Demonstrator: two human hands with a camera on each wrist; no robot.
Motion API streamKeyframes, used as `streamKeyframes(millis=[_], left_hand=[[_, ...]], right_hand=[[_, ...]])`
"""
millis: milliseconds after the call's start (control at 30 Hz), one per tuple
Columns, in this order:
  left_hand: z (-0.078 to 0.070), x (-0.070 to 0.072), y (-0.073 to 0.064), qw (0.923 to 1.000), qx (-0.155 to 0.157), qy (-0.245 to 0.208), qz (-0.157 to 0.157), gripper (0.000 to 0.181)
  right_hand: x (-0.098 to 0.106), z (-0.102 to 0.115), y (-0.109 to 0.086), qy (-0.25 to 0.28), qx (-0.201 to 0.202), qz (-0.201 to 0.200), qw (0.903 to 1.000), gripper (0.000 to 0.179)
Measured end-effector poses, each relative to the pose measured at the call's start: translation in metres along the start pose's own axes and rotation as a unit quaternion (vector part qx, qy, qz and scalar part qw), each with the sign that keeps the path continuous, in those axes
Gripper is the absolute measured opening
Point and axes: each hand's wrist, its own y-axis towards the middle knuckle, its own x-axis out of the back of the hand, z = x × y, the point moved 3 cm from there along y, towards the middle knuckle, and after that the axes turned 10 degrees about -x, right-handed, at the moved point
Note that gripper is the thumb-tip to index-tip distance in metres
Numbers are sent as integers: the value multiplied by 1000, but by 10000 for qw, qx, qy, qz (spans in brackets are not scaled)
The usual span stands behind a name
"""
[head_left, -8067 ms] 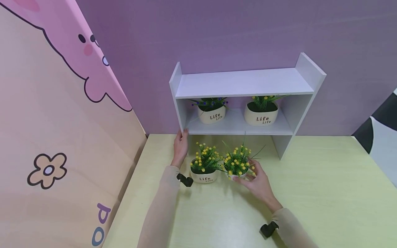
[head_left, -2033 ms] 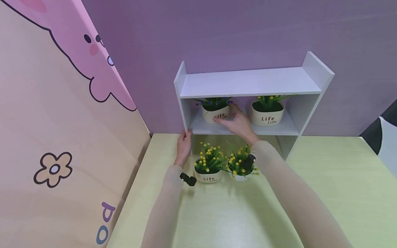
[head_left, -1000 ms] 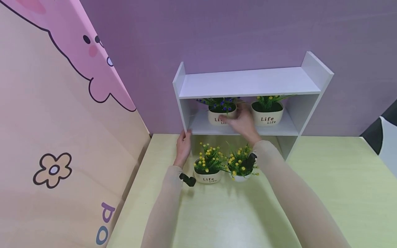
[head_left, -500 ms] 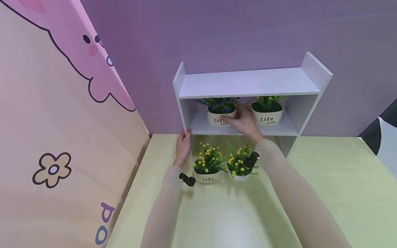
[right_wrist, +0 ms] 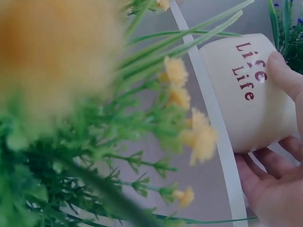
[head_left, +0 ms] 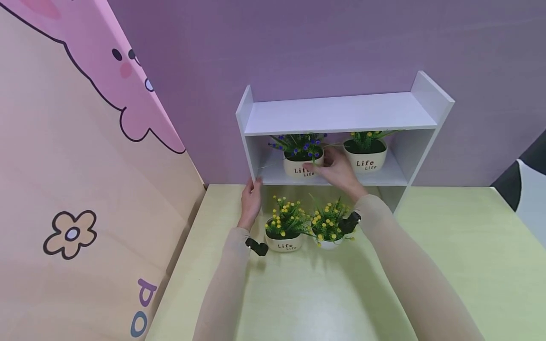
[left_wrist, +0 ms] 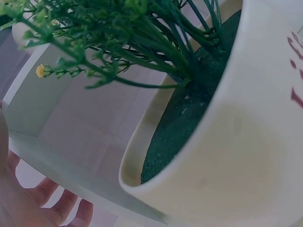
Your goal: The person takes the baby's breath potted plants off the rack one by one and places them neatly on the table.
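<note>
On the middle board of the white shelf unit [head_left: 341, 115], the potted plant with blue flowers [head_left: 294, 166] stands near the left. My right hand [head_left: 339, 173] grips this pot at its right side, thumb on the lettered front and fingers round behind; the right wrist view shows the same hold on the pot [right_wrist: 227, 113]. My left hand [head_left: 250, 204] holds the lower left side panel of the shelf, its fingers [left_wrist: 64, 205] curled at the panel's edge. A yellow-flowered potted plant [head_left: 366, 160] stands to the right on that board.
Below, on the pale table [head_left: 307, 303], two more yellow-flowered plants stand side by side: a left pot [head_left: 283, 244] and a right pot [head_left: 329, 244] partly behind my right wrist camera [head_left: 350, 222]. A purple wall [head_left: 324, 47] rises behind the shelf.
My right hand went from the right-hand plant on the table up to the blue-flowered pot. That pot has shifted right, then slightly toward the board's front edge. My left hand stays on the shelf.
</note>
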Motion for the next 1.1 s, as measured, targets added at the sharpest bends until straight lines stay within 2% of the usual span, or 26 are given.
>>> streamKeyframes(millis=[167,367,533,700,967,1033,1100], left_hand=[[1,0,-1,10000,46,-11,30,60],[4,0,-3,9999,157,-8,27,60],[3,1,-2,9999,150,-34,2,59],[2,1,0,9999,105,16,23,59],[2,1,2,10000,66,-19,9,58],[2,1,2,10000,67,-39,21,59],[2,0,2,9999,81,-47,50,59]], right_hand=[[-1,-3,-3,-49,206,23,9998,80],[-1,-6,-11,-185,264,107,9994,77],[2,-2,-17,-247,281,232,9990,82],[8,3,-23,-133,334,433,9984,75],[14,5,-25,180,23,813,9965,90],[14,4,-26,149,-26,851,9963,95],[15,4,-28,-5,15,823,9966,92]])
